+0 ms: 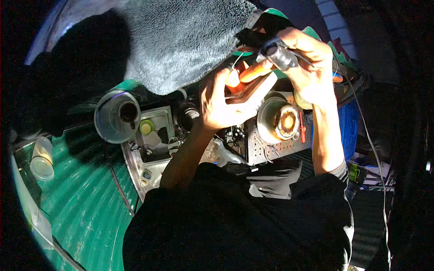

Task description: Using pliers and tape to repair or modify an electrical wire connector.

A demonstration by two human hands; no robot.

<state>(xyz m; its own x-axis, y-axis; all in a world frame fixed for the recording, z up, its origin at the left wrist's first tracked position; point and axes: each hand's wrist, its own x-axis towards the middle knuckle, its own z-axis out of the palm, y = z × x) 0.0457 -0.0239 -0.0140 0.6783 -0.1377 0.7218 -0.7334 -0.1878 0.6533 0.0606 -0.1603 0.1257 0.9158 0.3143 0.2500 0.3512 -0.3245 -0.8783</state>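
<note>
Both hands are raised close together at the upper middle, under strong light. My left hand point(228, 104) is closed round a bright orange-red piece point(234, 81) whose kind I cannot make out; part of it is hidden by the fingers. My right hand point(314, 67) grips a short dark cylinder point(281, 57) with a round, greyish end, pinched between thumb and fingers. A thin wire rises by the orange-red piece. Behind and left of the hands hangs a thick grey towel point(190, 40).
Below the hands, a perforated metal plate point(257, 151) bears a round container point(266, 119) with a brown-stained top and a red-handled tool point(303, 128). To the left are a metal tray point(156, 113), a clear plastic tub point(106, 122) and a green corrugated sheet point(90, 217). A blue crate point(343, 128) and hanging cable point(373, 149) are right.
</note>
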